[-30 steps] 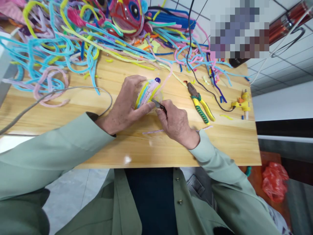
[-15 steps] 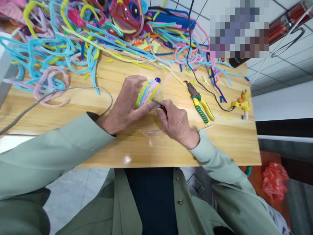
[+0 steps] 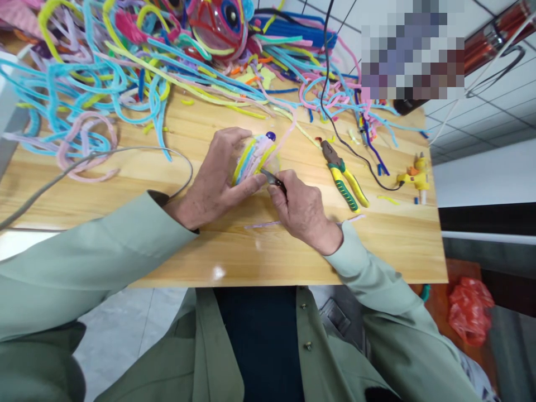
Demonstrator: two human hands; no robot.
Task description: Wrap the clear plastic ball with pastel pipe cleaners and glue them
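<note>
Striped craft piece (image 3: pixel 253 158) is held by the fingers of the left hand (image 3: pixel 213 181). The right hand (image 3: pixel 302 211), fingers closed, grips a small dark tool (image 3: pixel 273 178), its tip at the piece.

Free tabletop (image 3: pixel 259 257) along near edge between the two sleeves (image 3: pixel 125 234). Left: grey cable (image 3: pixel 42 195) loops just beside left hand (image 3: pixel 218 178); tangled pipe cleaners (image 3: pixel 53 100) block far left and back. Right: pliers (image 3: pixel 342 188) near right hand (image 3: pixel 299 209), black cord (image 3: pixel 325 72) behind, running to glue gun (image 3: pixel 412 180). Gap pliers-to-glue gun passable, only yellow scrap (image 3: pixel 388 200) in it.
</note>
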